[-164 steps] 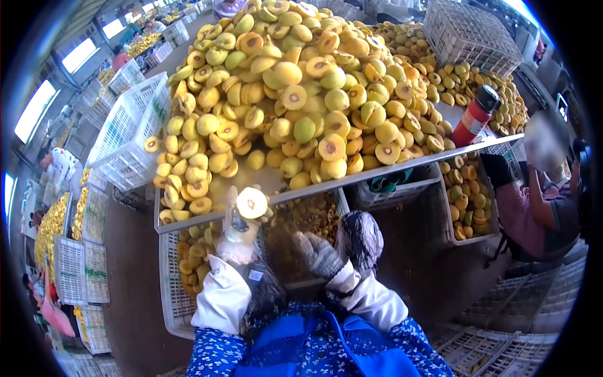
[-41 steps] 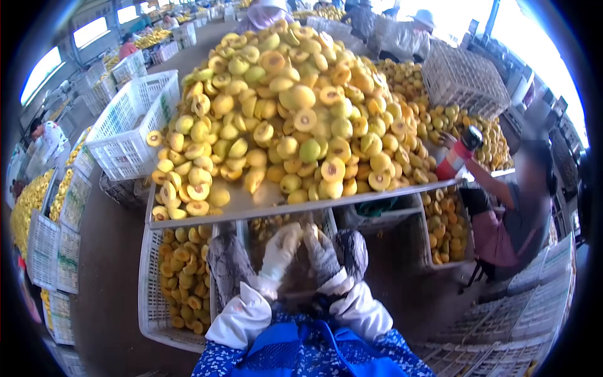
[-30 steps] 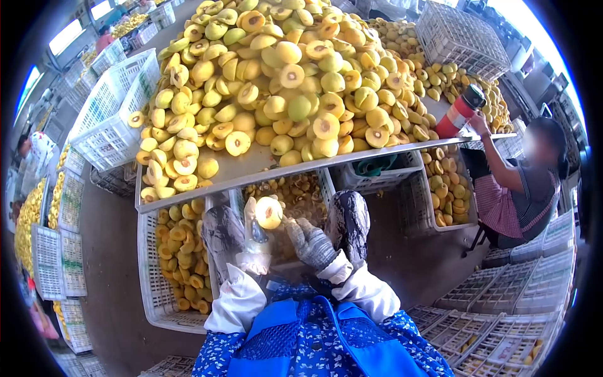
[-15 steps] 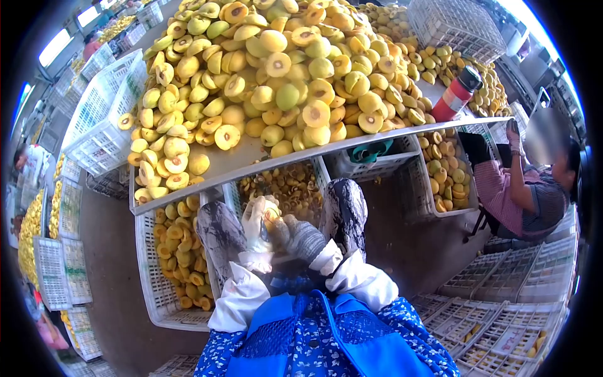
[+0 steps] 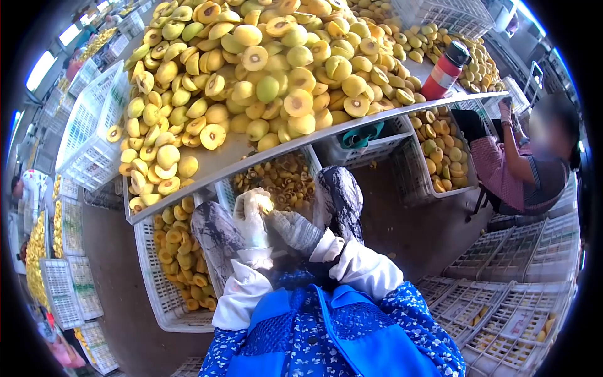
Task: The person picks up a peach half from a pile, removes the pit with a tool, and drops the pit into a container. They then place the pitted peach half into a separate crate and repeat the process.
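My left hand point(image 5: 251, 217), in a pale glove, is closed round a yellow peach half point(image 5: 266, 205) above my lap. My right hand point(image 5: 295, 231), in a grey knitted glove, is closed with its fingertips against that fruit; whatever it grips is hidden. Below and beyond them, between my knees, a crate point(image 5: 311, 161) holds brownish pits and scraps point(image 5: 279, 179). Halved yellow peaches point(image 5: 251, 56) lie heaped on the metal table point(image 5: 229, 157) in front, some with cut faces and pits showing.
By my left knee stands a white crate point(image 5: 151, 276) of peach halves; another crate point(image 5: 468, 182) is at the right under the table. A red bottle point(image 5: 443, 72) stands near the table edge. A co-worker point(image 5: 521, 157) sits at right. Stacked crates point(image 5: 502, 320) fill the lower right.
My hands have shifted slightly up, and the peach half is turned so less of its cut face shows. The whole view has tilted a little; the co-worker's arm has lowered.
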The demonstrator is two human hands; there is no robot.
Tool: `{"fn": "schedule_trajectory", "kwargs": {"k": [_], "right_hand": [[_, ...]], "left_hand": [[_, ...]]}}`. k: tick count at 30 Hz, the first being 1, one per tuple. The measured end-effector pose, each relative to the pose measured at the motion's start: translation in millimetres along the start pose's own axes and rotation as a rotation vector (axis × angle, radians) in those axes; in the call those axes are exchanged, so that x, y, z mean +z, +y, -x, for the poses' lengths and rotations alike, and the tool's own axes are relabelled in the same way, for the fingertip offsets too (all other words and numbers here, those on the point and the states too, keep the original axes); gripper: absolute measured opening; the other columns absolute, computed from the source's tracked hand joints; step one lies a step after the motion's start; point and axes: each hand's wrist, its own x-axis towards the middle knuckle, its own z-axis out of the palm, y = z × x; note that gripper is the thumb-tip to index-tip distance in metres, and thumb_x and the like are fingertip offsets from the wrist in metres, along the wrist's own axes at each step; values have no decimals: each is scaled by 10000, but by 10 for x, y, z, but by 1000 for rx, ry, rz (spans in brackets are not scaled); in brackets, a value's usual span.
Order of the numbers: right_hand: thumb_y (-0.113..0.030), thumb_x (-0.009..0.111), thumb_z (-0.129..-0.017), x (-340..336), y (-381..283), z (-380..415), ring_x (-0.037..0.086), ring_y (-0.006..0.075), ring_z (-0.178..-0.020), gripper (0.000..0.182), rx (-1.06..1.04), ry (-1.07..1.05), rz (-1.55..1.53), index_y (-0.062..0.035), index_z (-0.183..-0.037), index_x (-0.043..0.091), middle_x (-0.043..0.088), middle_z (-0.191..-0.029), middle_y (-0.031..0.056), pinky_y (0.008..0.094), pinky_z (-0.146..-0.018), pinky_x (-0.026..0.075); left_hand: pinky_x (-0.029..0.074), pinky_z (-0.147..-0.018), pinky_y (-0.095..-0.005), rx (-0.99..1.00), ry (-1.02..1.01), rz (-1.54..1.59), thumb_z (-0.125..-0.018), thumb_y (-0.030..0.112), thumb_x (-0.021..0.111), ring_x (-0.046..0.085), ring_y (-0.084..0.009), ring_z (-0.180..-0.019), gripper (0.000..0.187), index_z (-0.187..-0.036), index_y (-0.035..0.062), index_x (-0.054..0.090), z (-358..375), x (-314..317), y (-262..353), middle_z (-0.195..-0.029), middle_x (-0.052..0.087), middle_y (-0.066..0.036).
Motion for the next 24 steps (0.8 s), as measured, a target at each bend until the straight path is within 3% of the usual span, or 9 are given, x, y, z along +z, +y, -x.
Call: {"fn": "schedule_trajectory", "kwargs": {"k": [3,7,8,10,13,14,18,21,24], "right_hand": [[-364,465,-940,-57,127,-23,519,102,-674,350,-75,2,-307,-48,-884,604,572,-731,-12,270,-588,436],[-386,488,-927,-117,183,-120,505,117,-604,382,-245,63,0,-27,-906,616,591,-740,15,282,-554,433],[-378,452,-944,-147,113,-127,512,111,-619,387,-35,30,114,-29,-913,618,591,-744,40,288,-564,437],[-372,420,-957,-153,36,-38,505,112,-612,390,-118,-58,-67,-38,-915,618,588,-739,51,297,-568,438],[-382,397,-964,10,301,-184,519,136,-596,403,-219,109,-164,-46,-888,605,573,-705,40,316,-563,446],[-409,408,-954,-16,136,-92,517,137,-581,416,-126,49,-108,-52,-865,603,563,-687,32,310,-540,439],[-466,429,-929,-57,18,-6,513,141,-531,437,68,-21,-231,-69,-835,586,555,-654,25,288,-472,400],[-482,457,-914,-143,-178,152,512,143,-474,426,118,-180,-283,-75,-859,572,564,-649,36,257,-390,358],[-490,472,-905,-194,387,-50,482,148,-389,440,81,-485,-833,-62,-900,569,582,-670,60,233,-314,315]], "left_hand": [[451,-571,-218,-44,-22,-39,-909,181,552,546,-97,-629,198,-861,0,614,34,74,137,-793,649,-88],[455,-594,-215,-15,-99,-173,-905,138,548,543,-89,-651,152,-863,2,602,3,-20,73,-798,635,-68],[453,-596,-216,63,-84,-235,-903,130,549,539,-88,-653,142,-871,0,598,10,-9,78,-801,631,-64],[449,-600,-216,227,-57,-354,-900,112,552,532,-85,-658,123,-885,-4,590,4,50,92,-808,623,-57],[450,-610,-223,316,-42,-406,-889,81,556,529,-87,-667,94,-911,-6,585,-13,80,91,-813,616,-45],[460,-625,-232,287,-79,-362,-877,57,561,544,-97,-686,73,-900,-3,595,-3,68,101,-809,618,-39],[464,-629,-233,565,-262,-694,-880,72,553,578,-126,-707,114,-828,-12,611,-102,-34,110,-815,633,-48],[460,-618,-232,166,-253,-351,-887,126,555,587,-148,-681,172,-818,-19,615,-71,-62,83,-802,641,-64],[486,-565,-267,-127,-250,-105,-905,281,526,593,-173,-598,319,-836,-21,601,7,33,253,-785,646,-126]]}}
